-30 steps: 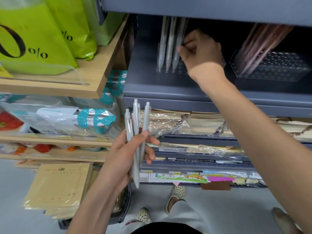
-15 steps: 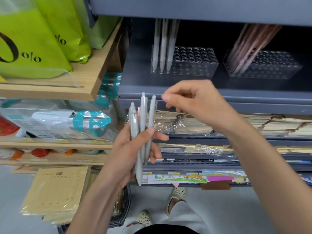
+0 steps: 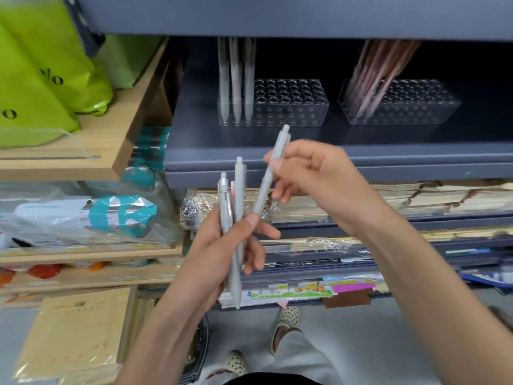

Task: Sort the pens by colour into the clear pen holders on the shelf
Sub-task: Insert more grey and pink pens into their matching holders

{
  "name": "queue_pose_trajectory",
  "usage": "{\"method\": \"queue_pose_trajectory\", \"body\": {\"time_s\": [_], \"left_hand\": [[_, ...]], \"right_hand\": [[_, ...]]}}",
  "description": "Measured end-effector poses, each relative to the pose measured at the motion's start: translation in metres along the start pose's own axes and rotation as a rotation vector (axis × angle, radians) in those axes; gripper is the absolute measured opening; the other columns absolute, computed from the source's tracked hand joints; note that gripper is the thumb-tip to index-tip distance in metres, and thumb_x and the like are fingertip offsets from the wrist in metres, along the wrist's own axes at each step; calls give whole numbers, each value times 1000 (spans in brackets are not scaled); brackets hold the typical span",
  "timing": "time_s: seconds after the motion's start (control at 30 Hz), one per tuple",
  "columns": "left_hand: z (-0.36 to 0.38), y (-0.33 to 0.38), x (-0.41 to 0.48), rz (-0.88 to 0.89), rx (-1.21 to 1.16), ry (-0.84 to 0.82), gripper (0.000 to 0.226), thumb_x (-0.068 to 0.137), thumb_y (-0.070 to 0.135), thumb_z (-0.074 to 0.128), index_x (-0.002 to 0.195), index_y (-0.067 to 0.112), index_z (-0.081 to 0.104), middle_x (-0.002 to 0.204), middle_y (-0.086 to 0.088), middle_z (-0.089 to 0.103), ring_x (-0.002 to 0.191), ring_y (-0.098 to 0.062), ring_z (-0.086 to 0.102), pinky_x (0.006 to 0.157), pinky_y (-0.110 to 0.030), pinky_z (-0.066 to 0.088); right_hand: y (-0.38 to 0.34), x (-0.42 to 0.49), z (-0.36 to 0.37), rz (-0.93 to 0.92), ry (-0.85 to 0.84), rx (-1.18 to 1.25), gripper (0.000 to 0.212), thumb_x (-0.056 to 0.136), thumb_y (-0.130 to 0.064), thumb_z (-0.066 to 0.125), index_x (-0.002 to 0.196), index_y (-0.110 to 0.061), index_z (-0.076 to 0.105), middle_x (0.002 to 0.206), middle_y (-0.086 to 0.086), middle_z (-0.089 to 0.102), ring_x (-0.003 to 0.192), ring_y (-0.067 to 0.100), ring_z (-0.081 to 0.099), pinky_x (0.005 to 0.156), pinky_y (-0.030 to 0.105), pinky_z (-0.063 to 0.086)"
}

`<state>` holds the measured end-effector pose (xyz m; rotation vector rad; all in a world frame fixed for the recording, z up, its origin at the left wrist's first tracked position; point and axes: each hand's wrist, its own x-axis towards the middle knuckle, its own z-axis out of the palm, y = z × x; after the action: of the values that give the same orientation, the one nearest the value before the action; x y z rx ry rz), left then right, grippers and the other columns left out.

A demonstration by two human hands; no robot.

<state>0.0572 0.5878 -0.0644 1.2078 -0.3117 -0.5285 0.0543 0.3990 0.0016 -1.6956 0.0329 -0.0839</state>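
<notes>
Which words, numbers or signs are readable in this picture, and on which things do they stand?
"%" in black: on the green bags, seen twice; what stands before it is cut off.
Brown envelopes: red printed grid and a small code mark, too blurred to read.
Coloured labels on the lowest shelf edge: too small to read.
White and teal packets: no text to make out.
Pens and holders: no print visible.

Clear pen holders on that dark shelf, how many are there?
2. The left holder has three grey pens standing at its left end. The right holder has a bunch of pinkish-brown pens leaning at its left end. More may be hidden out of frame.
</notes>
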Motion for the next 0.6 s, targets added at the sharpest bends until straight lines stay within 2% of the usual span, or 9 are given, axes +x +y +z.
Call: {"method": "queue_pose_trajectory", "body": {"time_s": [0.1, 0.17, 0.23, 0.33, 0.43, 0.47, 0.53, 0.6], "left_hand": [[3, 1, 4, -9, -15, 11, 22, 96, 24, 60, 110, 10, 51, 93, -18, 74, 45, -19, 56, 37, -21, 40], [4, 4, 5, -18, -31, 44, 21, 94, 24, 60, 106, 10, 51, 88, -16, 73, 44, -19, 54, 37, -22, 39], [2, 6, 5, -30, -30, 84, 22, 92, 25, 60, 97, 7, 47, 74, -10, 65, 42, -17, 47, 36, -22, 35], [-5, 8, 3, -44, -3, 134, 29, 93, 28, 60, 86, 8, 39, 57, 0, 46, 38, -12, 37, 36, -24, 30], [-9, 11, 1, -45, -14, 162, 35, 90, 35, 61, 82, 10, 38, 55, 2, 39, 38, -11, 32, 35, -21, 29], [-11, 12, 0, -44, -22, 173, 33, 89, 35, 63, 83, 12, 40, 56, 2, 38, 38, -11, 31, 35, -20, 29], [-14, 14, -1, -51, -43, 201, 28, 90, 31, 66, 87, 15, 43, 59, 0, 38, 38, -12, 30, 34, -20, 27], [-18, 14, -2, -63, -56, 218, 24, 91, 24, 66, 89, 16, 43, 61, -1, 40, 37, -12, 30, 34, -20, 27]], "right_hand": [[2, 0, -1, 15, -94, -80, 13, 89, -7, 67, 101, -2, 70, 77, 19, 71, 66, 18, 66, 62, 26, 55], [-4, 7, -6, 9, -65, -62, 12, 92, -7, 63, 102, -2, 68, 82, 19, 72, 69, 21, 69, 66, 28, 58], [-12, 18, -10, -11, 14, -23, 11, 97, -8, 56, 103, -2, 63, 89, 22, 72, 73, 26, 71, 71, 32, 59], [-24, 43, -15, -106, 207, 11, 7, 102, -10, 46, 100, -8, 52, 86, 20, 70, 70, 27, 72, 71, 39, 60], [-32, 76, -21, -188, 410, 57, 8, 101, 0, 44, 107, -3, 48, 91, 18, 65, 62, 16, 70, 70, 35, 59], [-33, 87, -23, -203, 461, 54, 9, 99, 4, 45, 102, -3, 50, 86, 16, 66, 58, 13, 68, 69, 33, 58], [-33, 108, -26, -239, 543, -43, 21, 95, 9, 46, 86, -8, 53, 73, 6, 66, 56, 9, 66, 70, 31, 58], [-28, 125, -28, -285, 550, -204, 19, 92, 12, 43, 89, -1, 56, 70, -2, 65, 57, 4, 65, 68, 26, 57]]}}
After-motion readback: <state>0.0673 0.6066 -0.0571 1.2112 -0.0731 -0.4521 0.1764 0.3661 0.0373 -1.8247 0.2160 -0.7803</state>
